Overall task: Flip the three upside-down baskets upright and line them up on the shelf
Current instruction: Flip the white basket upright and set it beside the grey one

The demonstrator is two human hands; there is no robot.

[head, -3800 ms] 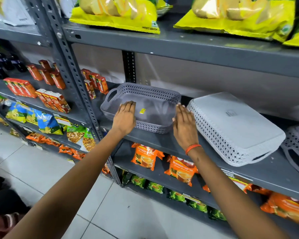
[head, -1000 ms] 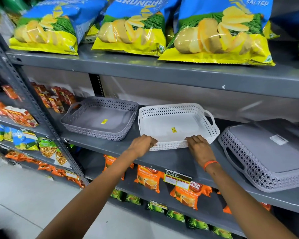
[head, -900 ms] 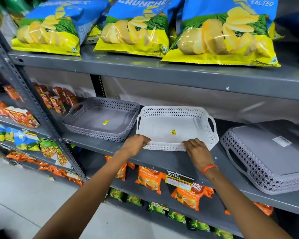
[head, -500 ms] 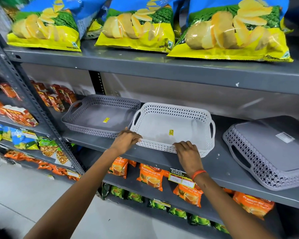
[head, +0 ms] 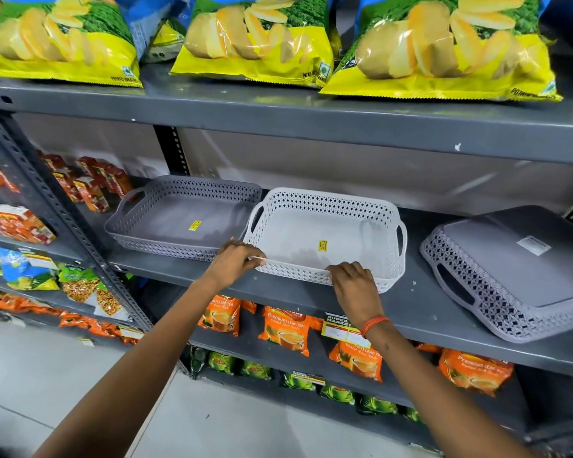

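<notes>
Three perforated plastic baskets sit on the grey middle shelf [head: 407, 312]. A grey basket [head: 166, 233] stands upright at the left. Beside it, nearly touching, a white basket [head: 331, 223] stands upright. My left hand [head: 234, 262] grips its near-left rim and my right hand [head: 354, 282] grips its near rim. A second grey basket [head: 513, 269] lies upside down at the right, a white label on its base, apart from the white one.
Large chip bags [head: 255, 44] lie on the shelf above, limiting headroom. Orange tea packets [head: 288, 332] hang below the basket shelf. Red boxes [head: 90, 186] fill the neighbouring rack at left, past a slanted steel upright [head: 63, 223]. Tiled floor lies below.
The white basket, upside down 3.8 s ago, stands upright. Over the last second both hands slid it left along the shelf, up against the left grey basket.
</notes>
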